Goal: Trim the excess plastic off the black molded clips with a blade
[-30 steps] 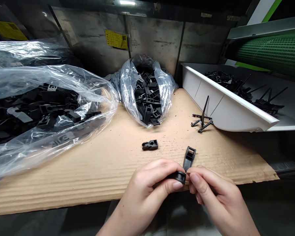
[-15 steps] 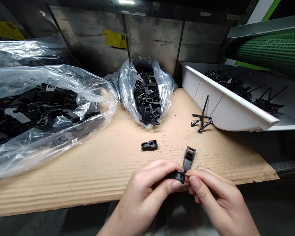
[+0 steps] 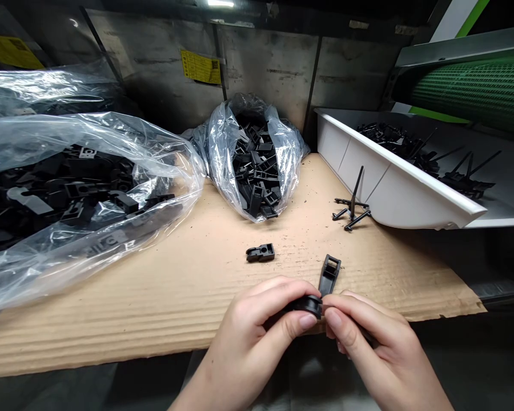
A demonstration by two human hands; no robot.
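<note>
Black plastic clips (image 3: 85,197) fill a clear polythene bag (image 3: 163,154) at the far left of a corrugated cardboard sheet (image 3: 111,319), and a second bag (image 3: 289,142) of similar parts slumps against the metal wall behind. Both lie open-mouthed, seemingly so that pieces can be taken without much reaching. In front of the second bag, a single clip (image 3: 260,252) lies alone on the cardboard, apparently placed within easy reach. The left hand (image 3: 257,322) has its fingers (image 3: 274,294) closed on a black plastic part (image 3: 309,306), pinching it against the thumb, while a flat looped strap (image 3: 329,275) rises just behind it; whether the two are joined cannot be told. The right hand (image 3: 372,342) meets the part from the other side, its fingers curled shut, their grip partly hidden. Further right, black pins (image 3: 352,208) lie beside a white tray (image 3: 394,200) holding more parts.
</note>
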